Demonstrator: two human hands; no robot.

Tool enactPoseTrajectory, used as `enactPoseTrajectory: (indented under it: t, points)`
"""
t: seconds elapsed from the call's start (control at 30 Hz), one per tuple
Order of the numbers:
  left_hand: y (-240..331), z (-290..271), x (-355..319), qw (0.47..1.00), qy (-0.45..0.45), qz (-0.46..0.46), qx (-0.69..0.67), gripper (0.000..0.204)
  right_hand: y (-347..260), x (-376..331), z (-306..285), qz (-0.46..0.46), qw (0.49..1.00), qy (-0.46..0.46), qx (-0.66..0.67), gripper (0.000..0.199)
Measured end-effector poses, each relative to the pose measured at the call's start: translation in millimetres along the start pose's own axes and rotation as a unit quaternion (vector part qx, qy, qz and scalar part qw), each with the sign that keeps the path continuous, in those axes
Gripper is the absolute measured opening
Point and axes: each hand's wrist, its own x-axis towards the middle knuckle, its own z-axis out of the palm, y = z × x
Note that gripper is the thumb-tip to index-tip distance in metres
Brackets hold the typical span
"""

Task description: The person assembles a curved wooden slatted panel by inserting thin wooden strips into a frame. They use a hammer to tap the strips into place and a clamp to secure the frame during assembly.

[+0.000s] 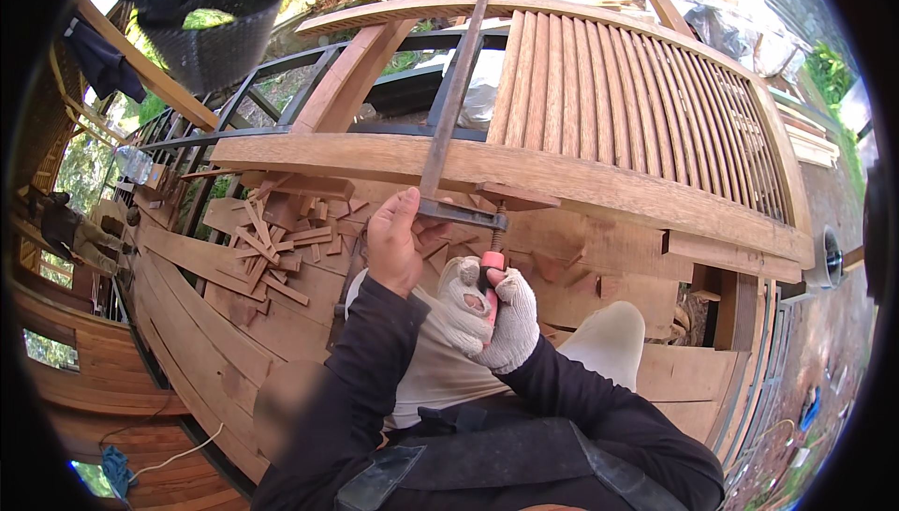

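Observation:
A long steel bar clamp [455, 99] lies across a slatted wooden panel [412, 158], spanning from its far rail to its near rail. My bare left hand [398, 241] grips the clamp's sliding arm where it meets the bar. In a worn whitish knitted glove, my right hand [489, 310] is wrapped around the clamp's red handle, below the threaded screw. A small flat wood block [518, 196] sits at the screw's tip, by the panel's near rail. Part of the handle is hidden by the gloved fingers.
A heap of wood offcuts [272, 253] lies on the boards to the left. A thick wooden beam [351, 75] crosses black metal framing [272, 103] beyond the rail. Stacked boards [801, 136] lie at right. A dark strap [201, 19] hangs at upper left.

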Motion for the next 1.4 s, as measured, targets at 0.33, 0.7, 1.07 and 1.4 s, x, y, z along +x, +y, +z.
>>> enactPoseTrajectory:
  t: [0.33,0.7,1.07,1.4]
  points:
    - [2,-8,-2,1.000,0.005,0.010,0.016,0.030,12,-1,22,-0.039,0.989,0.123,-0.074,0.015]
    - [2,-9,-3,0.999,0.018,0.020,0.031,0.030,8,-2,29,-0.099,0.943,0.236,-0.213,0.023]
    - [11,-5,-3,0.999,0.001,-0.029,0.017,0.037,1,3,12,-0.034,0.997,0.054,-0.038,0.020]
    - [63,-3,16,0.971,-0.093,-0.188,0.113,0.043,-16,3,32,0.023,0.939,0.209,-0.272,0.038]
